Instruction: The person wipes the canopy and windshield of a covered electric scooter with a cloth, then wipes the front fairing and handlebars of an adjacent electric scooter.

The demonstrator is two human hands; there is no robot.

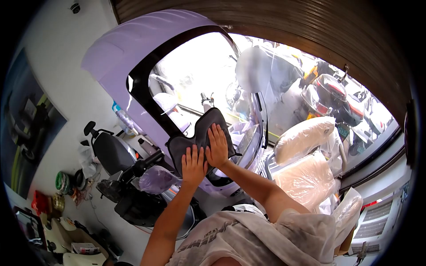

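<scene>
My left hand [194, 166] lies flat, fingers stretched out, on the left lobe of a dark grey, two-lobed pad [202, 126]. On the pad's right lobe rests my right hand [217, 146], also flat with its fingers extended. The two hands are close together near the middle. The pad has a dark edge and a notch in its upper side. It sits at the lower part of the black-framed opening of a lilac enclosed vehicle [164, 23]. What supports the pad underneath is hidden.
A dark scooter with a black seat [111, 153] stands to the left. Plastic-wrapped beige seats [306, 175] are at the right. A brown roller shutter [310, 22] hangs overhead, with several scooters [330, 91] beyond it. A cluttered box [84, 248] is at lower left.
</scene>
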